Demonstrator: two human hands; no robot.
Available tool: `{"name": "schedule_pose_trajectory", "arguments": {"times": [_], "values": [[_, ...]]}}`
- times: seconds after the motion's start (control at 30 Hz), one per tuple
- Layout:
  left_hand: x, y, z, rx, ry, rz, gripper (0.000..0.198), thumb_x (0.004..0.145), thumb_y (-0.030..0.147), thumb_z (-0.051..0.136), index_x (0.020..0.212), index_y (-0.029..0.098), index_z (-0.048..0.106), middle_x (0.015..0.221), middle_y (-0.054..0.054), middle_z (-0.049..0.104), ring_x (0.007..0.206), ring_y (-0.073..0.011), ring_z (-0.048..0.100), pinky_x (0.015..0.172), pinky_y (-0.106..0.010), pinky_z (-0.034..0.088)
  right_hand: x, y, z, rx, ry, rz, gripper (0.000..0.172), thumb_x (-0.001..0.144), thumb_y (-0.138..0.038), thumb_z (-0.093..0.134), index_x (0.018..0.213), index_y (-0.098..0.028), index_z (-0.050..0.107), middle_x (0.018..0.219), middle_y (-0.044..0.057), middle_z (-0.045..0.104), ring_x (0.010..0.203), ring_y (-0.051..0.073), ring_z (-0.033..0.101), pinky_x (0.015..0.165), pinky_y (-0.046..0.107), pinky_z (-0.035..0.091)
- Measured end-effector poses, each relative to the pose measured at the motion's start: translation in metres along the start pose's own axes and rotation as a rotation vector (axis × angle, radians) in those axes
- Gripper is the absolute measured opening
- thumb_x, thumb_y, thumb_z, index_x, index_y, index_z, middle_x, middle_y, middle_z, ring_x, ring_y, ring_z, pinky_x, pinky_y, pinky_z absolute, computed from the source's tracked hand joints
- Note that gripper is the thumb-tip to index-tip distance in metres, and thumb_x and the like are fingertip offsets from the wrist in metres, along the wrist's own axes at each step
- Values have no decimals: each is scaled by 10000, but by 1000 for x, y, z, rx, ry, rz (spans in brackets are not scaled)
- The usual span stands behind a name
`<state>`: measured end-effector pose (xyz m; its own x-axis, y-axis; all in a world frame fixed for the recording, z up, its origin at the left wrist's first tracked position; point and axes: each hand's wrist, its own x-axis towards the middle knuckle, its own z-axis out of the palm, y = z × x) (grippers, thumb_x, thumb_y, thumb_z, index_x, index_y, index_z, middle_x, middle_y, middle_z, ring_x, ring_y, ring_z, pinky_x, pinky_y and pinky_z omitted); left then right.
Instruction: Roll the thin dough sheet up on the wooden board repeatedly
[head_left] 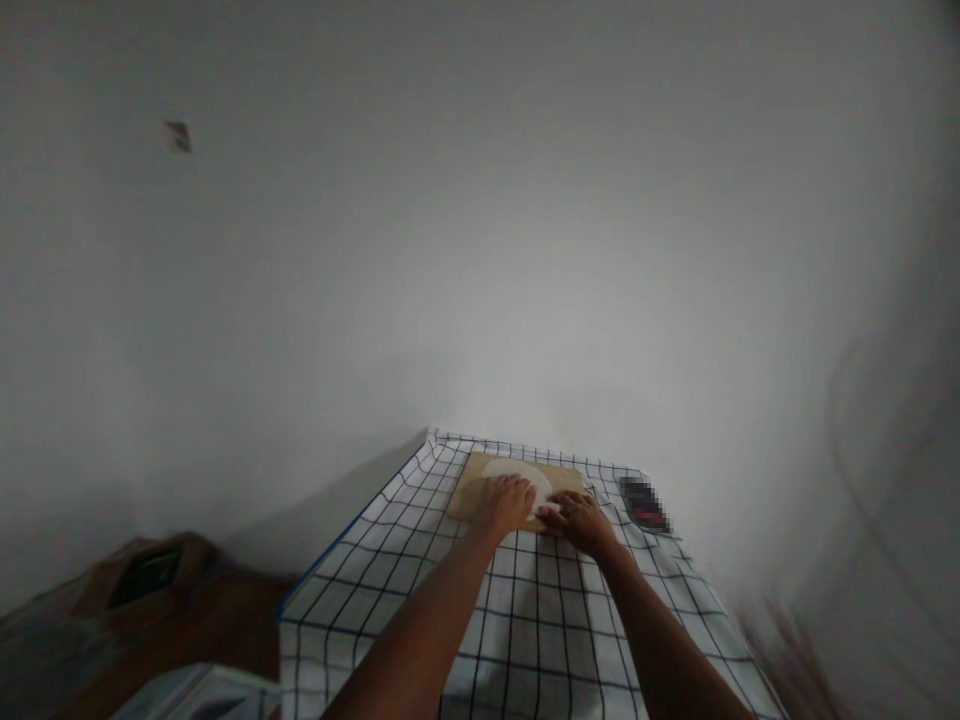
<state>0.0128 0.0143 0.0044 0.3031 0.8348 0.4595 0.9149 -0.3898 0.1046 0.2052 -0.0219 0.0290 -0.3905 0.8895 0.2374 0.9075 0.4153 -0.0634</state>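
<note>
A flat round of pale dough (508,470) lies on a wooden board (472,487) at the far end of a table covered by a white cloth with a dark grid (525,620). My left hand (504,503) lies flat on the near part of the dough, fingers stretched forward. Beside it, my right hand (581,520) rests at the dough's right edge on the board, its fingers curled and pressed to the rim.
A dark, blurred-out flat object (643,503) lies on the cloth right of the board. A plain white wall rises behind the table. At lower left stands a brown wooden piece of furniture (150,590), smeared by motion.
</note>
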Motion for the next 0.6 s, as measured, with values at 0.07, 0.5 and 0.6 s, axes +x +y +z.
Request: {"name": "schedule_pose_trajectory", "arguments": {"times": [0.07, 0.5, 0.6], "values": [[1, 0, 0, -18, -2, 0, 335, 1022, 306, 407, 1155, 182, 690, 1232, -186, 668, 1161, -320, 591, 962, -500, 432, 0, 1, 0, -39, -11, -26, 353, 1007, -496, 470, 1288, -369, 642, 1331, 47, 647, 1245, 238, 554, 1020, 409, 413], [18, -41, -14, 31, 8, -12, 336, 1020, 278, 393, 1041, 170, 710, 1085, -163, 717, 1078, -280, 636, 993, -457, 428, 32, 23, 27, -163, -11, -77, 370, 981, -381, 558, 1346, -331, 593, 1395, 101, 605, 1273, 282, 535, 1014, 455, 442], [35, -47, -4, 33, 3, -43, 350, 1019, 248, 375, 1056, 145, 708, 1110, -192, 697, 1110, -289, 620, 1004, -453, 429, 45, 29, 30, -171, 6, -26, 348, 983, -344, 534, 1325, -300, 586, 1353, 105, 629, 1265, 262, 542, 1013, 414, 449]]}}
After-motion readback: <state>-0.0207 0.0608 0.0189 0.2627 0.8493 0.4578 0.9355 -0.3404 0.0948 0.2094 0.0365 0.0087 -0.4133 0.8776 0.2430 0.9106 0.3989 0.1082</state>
